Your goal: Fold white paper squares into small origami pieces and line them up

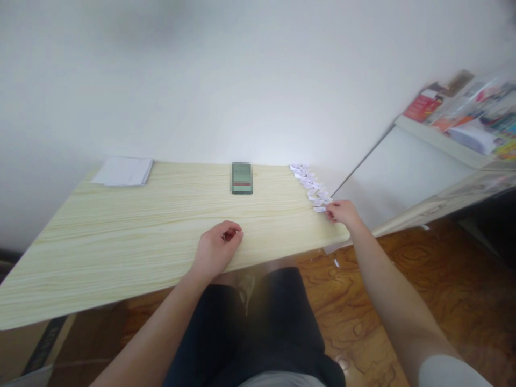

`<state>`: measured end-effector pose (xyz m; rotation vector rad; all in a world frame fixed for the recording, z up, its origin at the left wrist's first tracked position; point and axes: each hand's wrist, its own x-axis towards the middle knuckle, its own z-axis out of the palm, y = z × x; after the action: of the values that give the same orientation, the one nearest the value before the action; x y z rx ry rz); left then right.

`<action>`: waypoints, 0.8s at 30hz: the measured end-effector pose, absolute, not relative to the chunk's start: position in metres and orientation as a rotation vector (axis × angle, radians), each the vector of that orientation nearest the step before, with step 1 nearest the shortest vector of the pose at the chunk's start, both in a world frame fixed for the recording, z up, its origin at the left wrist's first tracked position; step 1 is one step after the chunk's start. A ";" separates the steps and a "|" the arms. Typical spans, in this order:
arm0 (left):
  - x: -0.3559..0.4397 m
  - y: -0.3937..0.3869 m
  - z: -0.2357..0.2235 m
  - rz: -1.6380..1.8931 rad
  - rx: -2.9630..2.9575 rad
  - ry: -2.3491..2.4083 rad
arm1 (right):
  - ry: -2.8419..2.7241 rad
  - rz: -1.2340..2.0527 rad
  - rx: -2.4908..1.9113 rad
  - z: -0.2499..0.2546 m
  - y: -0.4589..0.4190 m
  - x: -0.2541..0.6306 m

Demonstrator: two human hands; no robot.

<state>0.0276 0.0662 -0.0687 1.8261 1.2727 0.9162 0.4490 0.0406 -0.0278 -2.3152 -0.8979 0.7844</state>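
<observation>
My right hand [342, 212] reaches to the desk's right end, its fingers pinched on a small folded white paper piece at the near end of a row. That row of folded paper pieces [309, 183] runs in overlapping pairs from the back edge toward me. My left hand [220, 244] rests near the front edge, fingers curled and thumb close to the index finger. Nothing shows in its grasp. Beyond it, near the wall, lies a phone-like rectangle [242, 178], pixelated and green-grey.
A stack of white paper [124, 171] lies at the back left of the wood-grain desk [121, 242]. On the right, a white cabinet [407, 172] carries packets and papers [467, 113]. A cardboard box [80, 344] stands below left. A paper scrap [337, 263] lies on the floor.
</observation>
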 end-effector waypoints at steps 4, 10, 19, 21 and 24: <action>0.027 0.067 -0.071 0.933 1.818 1.255 | -0.934 0.672 -2.323 -0.024 0.039 0.448; 0.014 0.074 -0.068 0.920 1.865 1.298 | -1.161 0.372 -2.186 -0.026 0.035 0.406; -0.073 0.158 -0.046 0.841 2.100 1.843 | -1.592 0.486 -1.677 -0.059 0.077 0.229; -0.100 0.183 -0.039 0.870 2.085 2.014 | -1.678 0.522 -1.609 -0.061 0.089 0.198; -0.139 0.217 -0.033 0.883 2.018 2.233 | -1.768 0.528 -1.567 -0.062 0.107 0.167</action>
<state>-0.1389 0.2174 -0.0333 2.0176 2.2334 0.8826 0.1672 0.1072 -0.0618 -1.5670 -1.7680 0.5278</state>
